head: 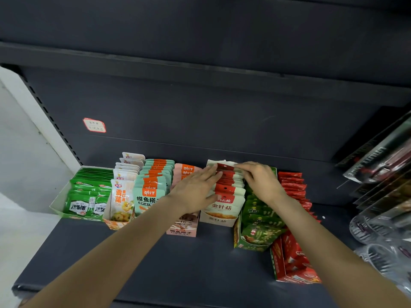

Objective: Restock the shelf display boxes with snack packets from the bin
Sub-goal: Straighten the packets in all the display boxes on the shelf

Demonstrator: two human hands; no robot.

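Note:
A white display box in the middle of the dark shelf holds a row of red-and-white snack packets. My left hand lies along the left side of that row, fingers straight, its tips against the rearmost packets. My right hand reaches over the right side and pinches the top edge of the rearmost red packet. Both hands meet at the back of the box. The bin is not in view.
Other display boxes line the shelf: green packets far left, yellow, teal, pink, dark green and red to the right. Clear blister packs hang at the right edge. A shelf overhangs above.

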